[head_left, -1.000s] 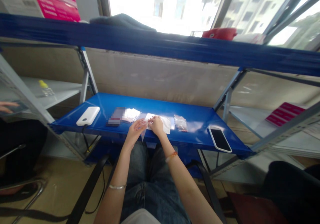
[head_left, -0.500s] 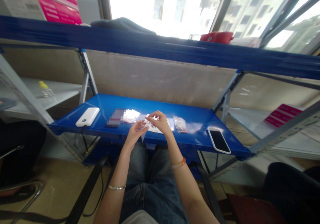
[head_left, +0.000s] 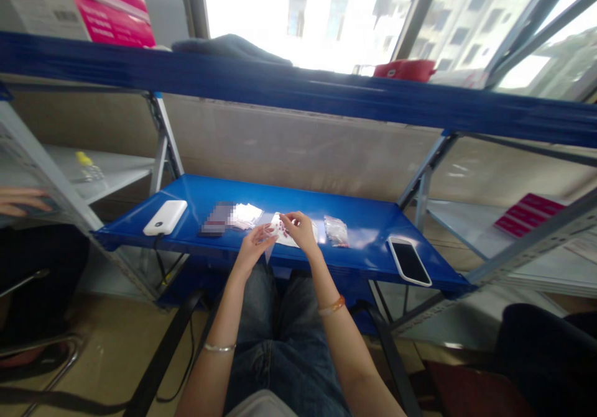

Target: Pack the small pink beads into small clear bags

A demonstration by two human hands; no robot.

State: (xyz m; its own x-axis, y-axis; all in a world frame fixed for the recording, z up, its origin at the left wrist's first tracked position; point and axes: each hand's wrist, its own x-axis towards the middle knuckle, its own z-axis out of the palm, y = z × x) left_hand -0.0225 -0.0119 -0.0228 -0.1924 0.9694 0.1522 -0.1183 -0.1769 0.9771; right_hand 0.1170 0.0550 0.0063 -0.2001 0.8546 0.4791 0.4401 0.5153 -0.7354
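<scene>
My left hand (head_left: 254, 244) is closed at the thumb and fingers on a small clear plastic bag (head_left: 268, 253), which hangs past the shelf's front edge. Just right of it, my right hand (head_left: 301, 230) bends over a white sheet (head_left: 296, 241), fingertips drawn together; whatever is in them is too small to make out. Small dark red pieces (head_left: 281, 225) lie on the sheet close to those fingertips. A stack of small white packets (head_left: 245, 215) sits left of the hands. On the right rests a clear bag with small contents (head_left: 336, 231).
The blue shelf (head_left: 368, 218) also carries a white power bank (head_left: 165, 217) with a cable, a blurred dark item (head_left: 217, 219) and a white-framed phone (head_left: 409, 261). An upper blue beam (head_left: 298, 87) crosses ahead. Another person's hand (head_left: 21, 201) shows at far left.
My right hand has lowered slightly and its fingers have shifted over the sheet, showing more red pieces. My left hand stays nearly still. Another person's hand has appeared at far left.
</scene>
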